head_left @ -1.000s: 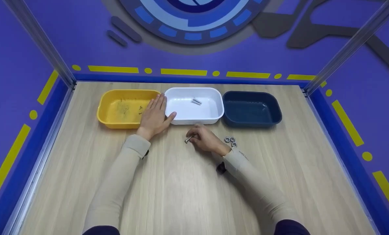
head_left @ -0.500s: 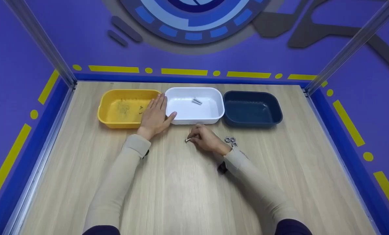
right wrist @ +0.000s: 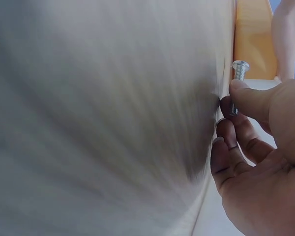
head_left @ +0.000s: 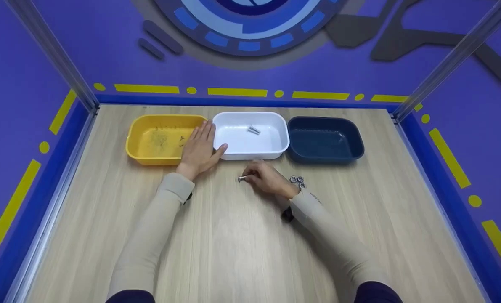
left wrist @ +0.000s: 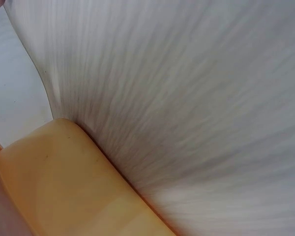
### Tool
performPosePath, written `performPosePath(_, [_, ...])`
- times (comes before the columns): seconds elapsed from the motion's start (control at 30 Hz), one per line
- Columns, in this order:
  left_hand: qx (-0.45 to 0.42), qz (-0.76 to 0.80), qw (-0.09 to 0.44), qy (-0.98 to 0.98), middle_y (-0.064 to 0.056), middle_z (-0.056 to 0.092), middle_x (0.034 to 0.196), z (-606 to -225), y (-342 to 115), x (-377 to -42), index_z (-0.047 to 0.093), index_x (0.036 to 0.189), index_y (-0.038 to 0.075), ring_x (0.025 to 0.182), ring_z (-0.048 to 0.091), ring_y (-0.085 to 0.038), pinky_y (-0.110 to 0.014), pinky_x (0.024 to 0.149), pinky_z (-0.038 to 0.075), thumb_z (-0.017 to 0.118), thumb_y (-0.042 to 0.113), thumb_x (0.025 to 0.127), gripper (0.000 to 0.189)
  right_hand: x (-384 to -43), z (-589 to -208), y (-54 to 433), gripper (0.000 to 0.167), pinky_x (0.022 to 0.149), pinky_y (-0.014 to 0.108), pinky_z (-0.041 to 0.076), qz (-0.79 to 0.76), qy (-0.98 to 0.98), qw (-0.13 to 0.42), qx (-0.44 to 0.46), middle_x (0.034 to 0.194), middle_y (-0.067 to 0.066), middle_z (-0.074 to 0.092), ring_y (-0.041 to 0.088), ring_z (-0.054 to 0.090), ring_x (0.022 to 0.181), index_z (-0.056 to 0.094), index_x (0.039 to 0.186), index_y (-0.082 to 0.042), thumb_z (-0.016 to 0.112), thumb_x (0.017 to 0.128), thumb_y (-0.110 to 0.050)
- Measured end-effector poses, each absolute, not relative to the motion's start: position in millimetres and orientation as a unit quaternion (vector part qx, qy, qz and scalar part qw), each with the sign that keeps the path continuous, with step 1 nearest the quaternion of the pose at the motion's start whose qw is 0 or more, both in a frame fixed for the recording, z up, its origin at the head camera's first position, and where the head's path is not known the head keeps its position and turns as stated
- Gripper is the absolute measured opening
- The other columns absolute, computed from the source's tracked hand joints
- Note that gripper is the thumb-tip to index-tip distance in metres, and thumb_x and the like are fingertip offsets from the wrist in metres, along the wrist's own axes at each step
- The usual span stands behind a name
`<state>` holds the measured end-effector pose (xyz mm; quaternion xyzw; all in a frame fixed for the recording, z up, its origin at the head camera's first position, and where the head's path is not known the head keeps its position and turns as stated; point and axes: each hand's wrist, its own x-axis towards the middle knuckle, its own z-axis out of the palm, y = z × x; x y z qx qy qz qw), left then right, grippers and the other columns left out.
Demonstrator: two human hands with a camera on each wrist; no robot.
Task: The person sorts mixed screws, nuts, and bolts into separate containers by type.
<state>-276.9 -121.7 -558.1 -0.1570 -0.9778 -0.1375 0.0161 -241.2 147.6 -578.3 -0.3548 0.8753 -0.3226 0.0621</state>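
Note:
My right hand [head_left: 267, 176] pinches a silvery bolt [right wrist: 239, 71] between thumb and fingertips, just in front of the white bin [head_left: 250, 156]. In the head view the bolt's head points left; the right wrist view shows its threaded shank crossing the fingers. My left hand [head_left: 199, 147] lies with straight fingers over the right end of the yellow bin [head_left: 149, 161], its thumb reaching to the white bin's rim. Two more bolts [head_left: 254, 130] lie inside the white bin. Several small dark bits sit in the yellow bin, partly covered by the left hand.
Three hex nuts [head_left: 300, 179] rest on the wooden table [head_left: 225, 244] beside the right wrist. A dark blue bin [head_left: 326, 160] stands at the right end of the row. Purple panels [head_left: 250, 75] wall the table at the back and both sides.
The bolt in my right hand has tipped from slanting down-left to nearly level in the head view. The right hand has shifted very slightly to the right; the left hand stays put.

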Motion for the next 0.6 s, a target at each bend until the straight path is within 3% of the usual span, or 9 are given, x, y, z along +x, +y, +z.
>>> performPosePath(0.3, [-0.157,-0.132,0.016,-0.979,-0.020,0.013,0.179,-558.0,-121.3,-277.3,0.014,0.169,-0.002,0.168,0.008,-0.032,-0.043,0.138,0.003,0.028,0.064,0.110,0.090,-241.1,-570.5,147.7,0.010,0.091,0.040,0.057,-0.336,0.871,0.071,-0.351,0.101,0.009,0.076,0.024,0.067,0.096,0.081,0.106,-0.005,0.073,0.100,-0.007])
performPosePath(0.6, [-0.157,-0.129,0.012,-0.979,-0.020,0.012,0.179,-558.0,-121.6,-277.3,0.013,0.169,-0.002,0.168,0.007,-0.032,-0.043,0.138,0.003,0.027,0.065,0.110,0.090,-240.1,-557.4,147.5,0.011,0.080,0.032,0.058,-0.358,0.860,0.070,-0.356,0.100,0.007,0.078,0.017,0.067,0.091,0.081,0.107,-0.005,0.072,0.101,-0.004])
